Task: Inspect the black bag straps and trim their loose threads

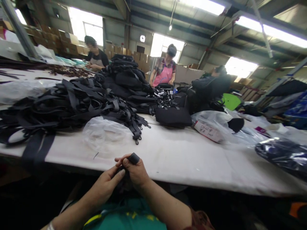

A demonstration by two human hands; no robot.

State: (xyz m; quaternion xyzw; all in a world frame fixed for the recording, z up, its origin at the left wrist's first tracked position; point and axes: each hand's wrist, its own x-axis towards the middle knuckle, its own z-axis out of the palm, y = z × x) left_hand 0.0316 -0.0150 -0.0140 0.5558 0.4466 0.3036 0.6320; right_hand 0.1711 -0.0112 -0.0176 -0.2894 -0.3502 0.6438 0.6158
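Just over the table's front edge, my right hand (138, 172) is closed round a piece of black webbing strap (133, 158), and a folded or looped end sticks up past the thumb. My left hand (109, 181) meets it from the left, thumb and fingers pinched on the dark strap lower down. Between the two palms the rest of the strap is hidden or lost in shadow. Beyond my hands lies a crumpled clear plastic bag (105, 132). Close behind it are black straps with snap hooks (137, 131), part of a large strap heap (59, 105).
The white table (172, 156) spans the view. Stacked black bags (127, 78) and a flat black pouch (173, 117) stand behind. Plastic-wrapped goods (225, 127) lie to the right, with a dark wrapped bundle (283, 156) nearer. Several people work across the table, one in a pink apron (163, 75).
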